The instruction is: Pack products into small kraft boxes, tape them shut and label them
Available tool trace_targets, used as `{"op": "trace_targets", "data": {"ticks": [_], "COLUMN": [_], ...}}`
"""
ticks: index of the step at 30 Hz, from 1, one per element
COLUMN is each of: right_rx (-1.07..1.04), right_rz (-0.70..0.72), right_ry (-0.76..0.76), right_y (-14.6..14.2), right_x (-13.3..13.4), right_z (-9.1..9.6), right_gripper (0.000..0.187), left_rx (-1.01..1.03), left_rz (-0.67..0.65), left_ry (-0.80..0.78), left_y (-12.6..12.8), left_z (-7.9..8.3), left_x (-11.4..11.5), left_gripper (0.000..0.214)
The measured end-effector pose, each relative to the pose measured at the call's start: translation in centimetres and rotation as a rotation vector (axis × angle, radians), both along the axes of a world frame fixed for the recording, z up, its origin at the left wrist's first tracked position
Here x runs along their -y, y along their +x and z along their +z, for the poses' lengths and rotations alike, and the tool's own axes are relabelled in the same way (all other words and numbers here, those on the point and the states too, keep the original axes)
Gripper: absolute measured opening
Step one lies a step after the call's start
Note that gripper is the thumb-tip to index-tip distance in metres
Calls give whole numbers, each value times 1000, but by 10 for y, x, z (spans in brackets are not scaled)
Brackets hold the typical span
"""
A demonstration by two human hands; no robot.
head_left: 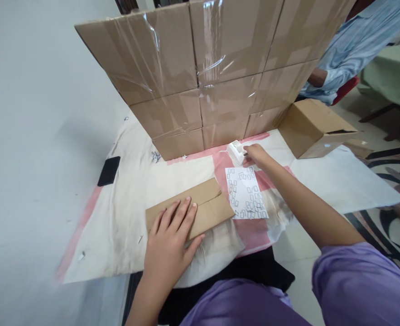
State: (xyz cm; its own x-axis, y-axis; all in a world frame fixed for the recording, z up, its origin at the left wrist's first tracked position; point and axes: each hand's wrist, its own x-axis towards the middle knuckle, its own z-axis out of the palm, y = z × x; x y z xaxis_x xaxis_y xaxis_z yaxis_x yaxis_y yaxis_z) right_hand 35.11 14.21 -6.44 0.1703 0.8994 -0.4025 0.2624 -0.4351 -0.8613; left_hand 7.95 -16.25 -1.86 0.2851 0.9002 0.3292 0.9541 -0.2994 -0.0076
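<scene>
My left hand lies flat on a flat, closed cardboard box, its fingers spread over the top. Further off, my right hand reaches to a small white plastic object that looks like a tape dispenser. The fingers of that hand are bent together at the object's right side; their tips are partly hidden, and whatever is between them cannot be made out. Between the hands is a white paper sheet with many small outlined rectangles on it, close to the right end of the box.
A wall of taped cardboard boxes stands at the back. To its right is an open cardboard box. A black flat item lies at the left on the cloth. A person in a blue sleeve is beyond the boxes.
</scene>
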Motion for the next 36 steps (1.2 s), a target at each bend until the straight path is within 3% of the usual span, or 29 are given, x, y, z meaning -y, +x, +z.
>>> {"op": "trace_targets", "data": {"ticks": [6,12,21,29,36], "right_rx": [-98,-210,-304,-381,-424], "right_rz": [-102,-143,-176,-163,-125], "right_ry": [129,161,180,182,121], "right_y": [1,1,4,7,13], "right_x": [15,19,23,18,19], "right_z": [-21,-24,-29,-36,-41], "right_gripper": [26,29,48,52,40], "left_rx": [16,37,-6,-28,-30], "left_rz": [8,20,20,32,35], "left_ry": [-7,-12,12,14,9], "left_y": [2,3,4,5,4], "left_z": [0,0,0,1,1], "left_x": [2,4,4,5,6], "left_gripper": [66,68,62,61,62]}}
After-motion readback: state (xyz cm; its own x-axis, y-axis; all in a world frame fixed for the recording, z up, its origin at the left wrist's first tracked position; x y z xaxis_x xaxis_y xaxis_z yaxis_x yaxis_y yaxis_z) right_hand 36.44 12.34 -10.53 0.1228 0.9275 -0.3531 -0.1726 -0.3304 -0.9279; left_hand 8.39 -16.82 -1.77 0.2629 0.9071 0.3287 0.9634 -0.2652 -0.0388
